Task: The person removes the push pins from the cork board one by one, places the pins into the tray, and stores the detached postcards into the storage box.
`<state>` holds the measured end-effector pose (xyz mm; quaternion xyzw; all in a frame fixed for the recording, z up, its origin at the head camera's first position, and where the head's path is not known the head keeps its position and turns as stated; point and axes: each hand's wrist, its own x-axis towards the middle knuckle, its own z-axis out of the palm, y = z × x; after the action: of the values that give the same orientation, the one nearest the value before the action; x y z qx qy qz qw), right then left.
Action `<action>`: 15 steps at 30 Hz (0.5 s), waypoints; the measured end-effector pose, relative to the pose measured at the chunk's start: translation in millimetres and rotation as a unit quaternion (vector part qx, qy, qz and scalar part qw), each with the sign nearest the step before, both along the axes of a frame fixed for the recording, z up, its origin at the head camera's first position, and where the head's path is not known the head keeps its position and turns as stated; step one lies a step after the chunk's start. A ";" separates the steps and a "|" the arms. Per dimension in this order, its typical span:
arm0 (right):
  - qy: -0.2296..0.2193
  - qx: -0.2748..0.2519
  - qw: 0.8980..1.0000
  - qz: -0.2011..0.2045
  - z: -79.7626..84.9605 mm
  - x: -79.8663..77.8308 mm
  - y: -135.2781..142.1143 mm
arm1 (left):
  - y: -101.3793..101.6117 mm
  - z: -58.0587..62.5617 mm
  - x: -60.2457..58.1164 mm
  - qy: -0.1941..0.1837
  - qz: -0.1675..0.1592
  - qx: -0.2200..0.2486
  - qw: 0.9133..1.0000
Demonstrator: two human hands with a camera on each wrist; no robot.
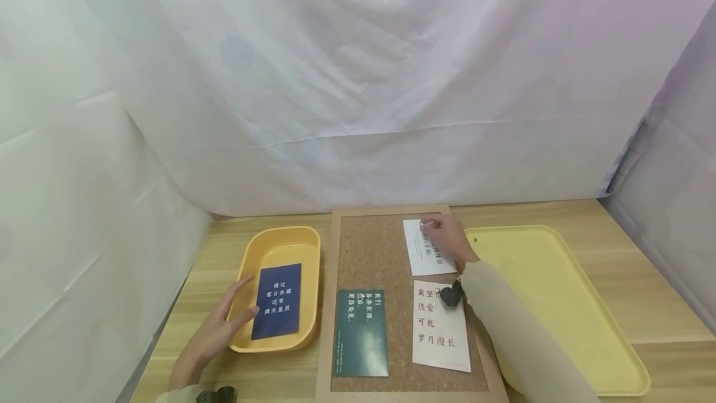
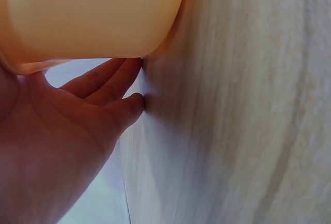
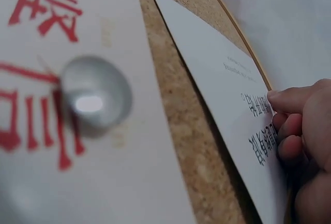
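My left hand (image 1: 234, 311) lies flat and straight-fingered against the outer left wall of a yellow tub (image 1: 282, 242). In the left wrist view its fingertips (image 2: 129, 87) touch the tub's wall (image 2: 93, 17) down at the table. A dark blue card (image 1: 276, 301) lies inside the tub. My right hand (image 1: 443, 236) rests on the upper white card (image 1: 421, 255) on the cork board (image 1: 371, 250), its bent fingertips (image 3: 282, 100) at the card's top edge (image 3: 222, 63). Whether they pinch anything is hidden. A silver pushpin (image 3: 94, 97) holds the red-lettered white card (image 1: 440, 331).
A dark green card (image 1: 361, 332) lies at the board's lower left. A wide shallow yellow tray (image 1: 565, 291) sits to the right of the board on the wooden table (image 1: 643, 285). White sheeting walls the space on three sides.
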<state>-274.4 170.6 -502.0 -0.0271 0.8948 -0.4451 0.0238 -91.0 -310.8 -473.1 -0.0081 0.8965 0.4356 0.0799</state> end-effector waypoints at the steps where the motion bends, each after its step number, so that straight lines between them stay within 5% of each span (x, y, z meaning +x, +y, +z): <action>1: -0.003 0.001 1.000 -0.004 -0.3 -0.8 -0.4 | 0.0 -0.1 -0.2 0.003 -0.001 0.001 1.000; 15: -0.006 0.001 0.999 -0.040 0.6 -0.4 -10.2 | -1.4 4.0 1.4 0.020 -0.016 -0.035 0.999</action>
<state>-274.7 160.5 -501.3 0.0111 0.8953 -0.4452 0.0116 -89.6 -312.2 -469.1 0.0128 0.9125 0.4030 0.0684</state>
